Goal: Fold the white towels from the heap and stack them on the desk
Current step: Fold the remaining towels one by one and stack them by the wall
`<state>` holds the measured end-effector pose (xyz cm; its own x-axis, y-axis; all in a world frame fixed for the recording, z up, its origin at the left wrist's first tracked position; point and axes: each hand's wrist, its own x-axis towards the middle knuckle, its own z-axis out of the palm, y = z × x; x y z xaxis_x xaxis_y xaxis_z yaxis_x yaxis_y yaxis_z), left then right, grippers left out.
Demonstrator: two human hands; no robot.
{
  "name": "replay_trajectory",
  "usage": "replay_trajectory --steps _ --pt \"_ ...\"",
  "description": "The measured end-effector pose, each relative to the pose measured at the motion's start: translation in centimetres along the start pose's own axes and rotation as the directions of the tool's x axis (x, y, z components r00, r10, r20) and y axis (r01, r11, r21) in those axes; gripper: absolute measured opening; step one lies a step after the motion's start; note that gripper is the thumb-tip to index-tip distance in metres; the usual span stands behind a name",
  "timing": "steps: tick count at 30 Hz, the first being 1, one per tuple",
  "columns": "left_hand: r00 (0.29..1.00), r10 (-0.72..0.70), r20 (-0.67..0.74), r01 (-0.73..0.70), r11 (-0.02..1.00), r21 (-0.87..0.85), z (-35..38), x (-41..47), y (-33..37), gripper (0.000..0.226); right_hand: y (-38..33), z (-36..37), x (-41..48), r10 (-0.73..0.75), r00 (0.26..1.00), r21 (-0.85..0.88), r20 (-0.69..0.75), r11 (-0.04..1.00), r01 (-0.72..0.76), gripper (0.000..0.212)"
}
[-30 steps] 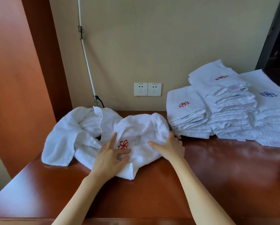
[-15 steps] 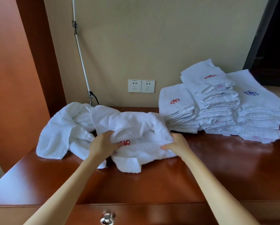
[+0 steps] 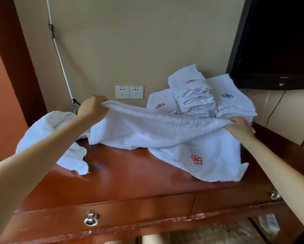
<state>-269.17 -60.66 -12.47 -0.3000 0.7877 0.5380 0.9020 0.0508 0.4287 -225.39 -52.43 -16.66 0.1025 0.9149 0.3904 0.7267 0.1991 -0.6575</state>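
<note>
White towel (image 3: 165,127) spread between two hands over the bench (image 3: 130,176).
Left hand (image 3: 92,109) and right hand (image 3: 239,126) each have a closed grip pinching the upper edge. The long axis runs left to right, and the lower part drapes onto the bench. The cloth looks soft, light and limp, so it is probably best held at the corners.
</note>
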Motion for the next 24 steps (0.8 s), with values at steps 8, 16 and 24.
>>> replay_trajectory --steps 8,16,24 --pt "0.681 0.028 0.732 -0.359 0.884 0.301 7.1 -4.9 -1.2 0.115 6.6 3.3 -2.7 0.159 0.742 -0.288 0.651 0.956 0.048 0.107" --pt "0.678 0.104 0.727 -0.473 0.819 0.324 10.3 -5.9 0.0 0.102 5.9 2.2 -0.3 0.192 0.809 -0.321 0.555 0.947 -0.004 0.016" --pt "0.75 0.603 0.271 -0.659 0.717 0.227 9.1 -2.5 3.7 0.074 5.7 -7.1 3.9 -0.379 0.866 -0.577 -0.326 0.806 0.135 0.039"
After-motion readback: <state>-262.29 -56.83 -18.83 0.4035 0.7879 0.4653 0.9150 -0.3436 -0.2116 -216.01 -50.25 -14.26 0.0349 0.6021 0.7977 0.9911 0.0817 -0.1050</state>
